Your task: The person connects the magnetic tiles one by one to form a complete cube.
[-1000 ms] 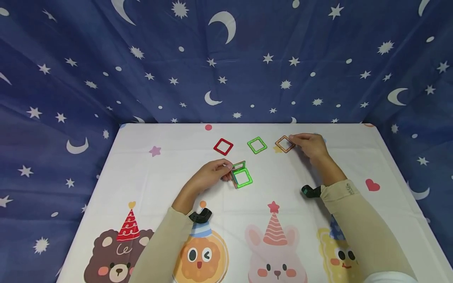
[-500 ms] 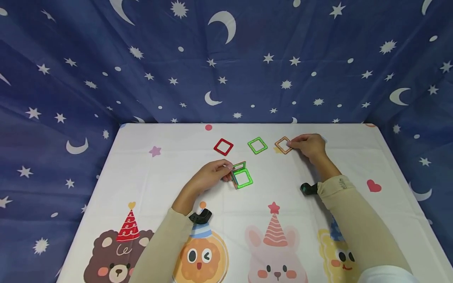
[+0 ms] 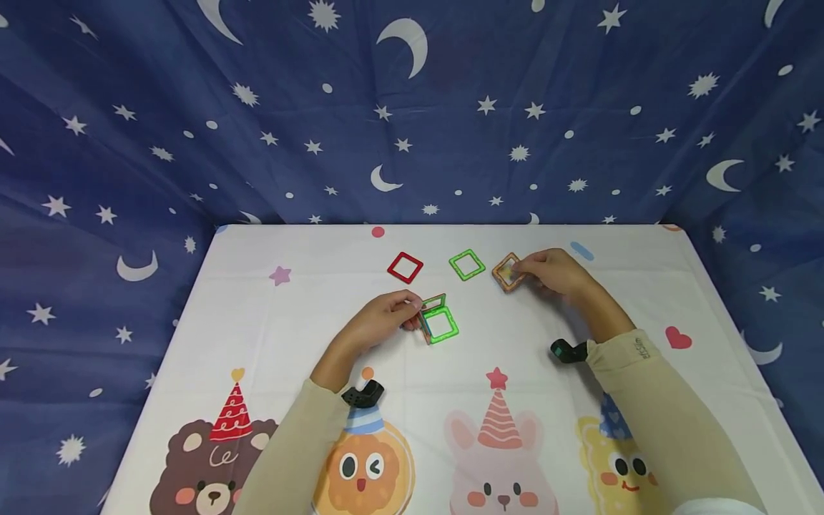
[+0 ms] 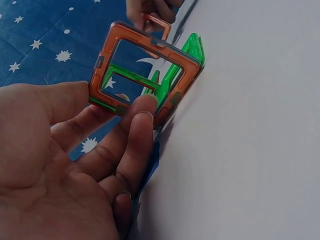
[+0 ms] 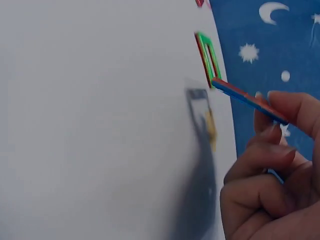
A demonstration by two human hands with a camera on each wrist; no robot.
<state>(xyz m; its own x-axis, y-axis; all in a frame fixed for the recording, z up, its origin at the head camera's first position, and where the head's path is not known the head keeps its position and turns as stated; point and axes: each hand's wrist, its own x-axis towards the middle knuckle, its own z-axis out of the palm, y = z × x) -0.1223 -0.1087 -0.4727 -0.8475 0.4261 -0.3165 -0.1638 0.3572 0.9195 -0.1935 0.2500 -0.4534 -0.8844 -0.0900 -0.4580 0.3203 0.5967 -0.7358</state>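
My left hand grips an upright orange magnetic tile, a square frame, by one edge between thumb and fingers. That tile stands along the left side of a flat green magnetic tile, and a green tile rises behind. My right hand pinches another orange magnetic tile by its corner, tilted and off the table. Seen edge-on in the right wrist view, this piece is orange above and blue below; whether it is two stacked tiles I cannot tell.
Two loose tiles lie near the table's back: a red square frame and a green one. The white tablecloth carries printed cartoon figures. A blue star-patterned curtain hangs behind and at both sides.
The right hand has lifted the orange tile off the table and tilted it, moving slightly left and nearer. The left hand and joined tiles stay in place.
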